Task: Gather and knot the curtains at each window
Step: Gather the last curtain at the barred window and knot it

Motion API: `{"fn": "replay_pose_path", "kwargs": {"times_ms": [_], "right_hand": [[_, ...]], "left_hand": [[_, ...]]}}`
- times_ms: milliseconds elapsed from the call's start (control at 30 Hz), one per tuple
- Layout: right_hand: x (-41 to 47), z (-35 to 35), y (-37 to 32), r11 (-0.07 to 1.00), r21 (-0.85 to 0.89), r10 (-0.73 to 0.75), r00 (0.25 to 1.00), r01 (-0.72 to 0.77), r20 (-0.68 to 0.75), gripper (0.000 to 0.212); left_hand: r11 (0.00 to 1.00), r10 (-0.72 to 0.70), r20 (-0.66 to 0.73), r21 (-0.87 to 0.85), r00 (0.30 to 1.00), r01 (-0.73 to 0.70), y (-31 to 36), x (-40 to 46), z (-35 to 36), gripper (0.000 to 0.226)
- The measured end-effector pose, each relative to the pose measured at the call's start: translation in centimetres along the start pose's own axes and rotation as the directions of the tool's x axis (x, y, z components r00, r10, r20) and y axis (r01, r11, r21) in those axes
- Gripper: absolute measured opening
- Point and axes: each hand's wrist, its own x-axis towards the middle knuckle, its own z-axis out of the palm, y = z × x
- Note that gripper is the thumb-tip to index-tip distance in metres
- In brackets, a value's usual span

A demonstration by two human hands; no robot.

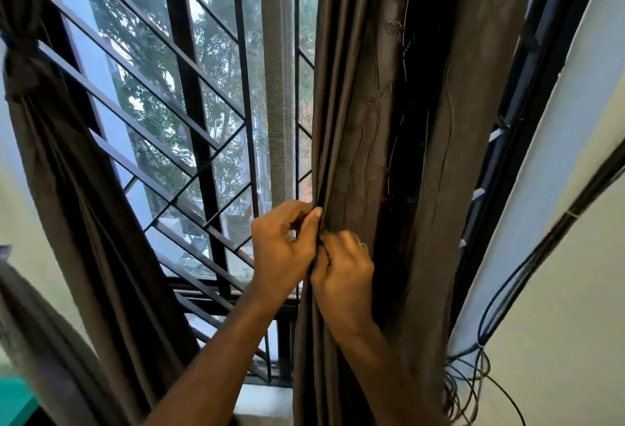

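Nearest, the left hand (282, 246) and right hand (341, 277) meet at the inner edge of the right curtain (365, 121), fingers curled and pinching its folds together. That curtain hangs loose and unknotted, so gathering seems barely begun. Farther left, the left curtain (40, 128) already looks tied high up beside the window grille (189, 114).

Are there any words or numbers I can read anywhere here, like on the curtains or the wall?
None: no words, numbers or labels can be read anywhere.
The right curtain that both hands pinch carries only stitched swirls and flower shapes, not letters.
The small white tags on the cables by the wall look blank, too small to tell for sure.
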Motion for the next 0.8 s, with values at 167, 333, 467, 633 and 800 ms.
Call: {"fn": "replay_pose_path", "kwargs": {"times_ms": [167,333,467,633,800], "right_hand": [[0.3,-0.1,-0.5,1.000,0.013,0.012,1.000,-0.012,0.008,0.023],[0.1,0.3,-0.4,1.000,-0.004,0.029,0.995,-0.029,0.096,0.023],[0.3,-0.2,0.3,0.999,0.044,-0.011,0.990,0.004,0.143,0.016],[-0.9,-4.9,1.8,0.995,0.034,-0.093,0.995,0.094,-0.033,0.010],[0.6,-8.9,3.4,0.988,-0.093,0.092,0.960,-0.120,-0.263,0.052]], "left_hand": [[1.000,0.003,0.019,-0.002,1.000,-0.003,0.2,0.1,0.3,0.015],[0.998,0.028,0.054,0.062,0.998,-0.032,0.2,0.3,0.6,0.020],[0.995,0.027,0.017,0.096,0.999,-0.029,-0.2,0.4,1.0,0.018],[0.988,0.022,-0.008,0.154,1.000,-0.020,-1.2,0.9,0.6,0.020],[0.988,0.039,-0.016,0.150,0.999,-0.036,-1.6,1.1,0.6,0.019]]}}
